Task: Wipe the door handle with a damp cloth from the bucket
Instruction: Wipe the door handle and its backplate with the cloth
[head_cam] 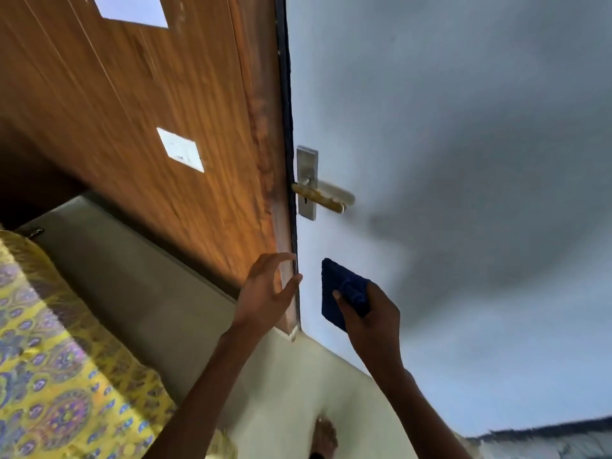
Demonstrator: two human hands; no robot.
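Far left of the door handle [323, 195]: a yellow patterned bedspread [56, 359], low and well clear. Closer, a brown wooden panel [149, 127] bearing a white switch plate [180, 149], ending at a dark edge just left of the handle.

Below the handle and slightly left: the left hand [265, 293], fingers spread apart, gripping nothing, thumb and fingertips at the panel's edge, probably to steady the door against the coming push of the wipe.

Then the handle itself: a brass-coloured lever on a steel backplate [307, 182], mounted on the pale grey door [463, 160] and jutting rightward; somewhat blurred, untouched.

Below the handle and to its right: the right hand [371, 316], closed on a folded dark blue cloth [341, 293], thumb pressing across the front, flat side toward the door, likely held that way to present a broad face to the lever. Cloth near the handle but apart from it; wiping not yet begun. Dampness impossible to judge. No bucket in view.
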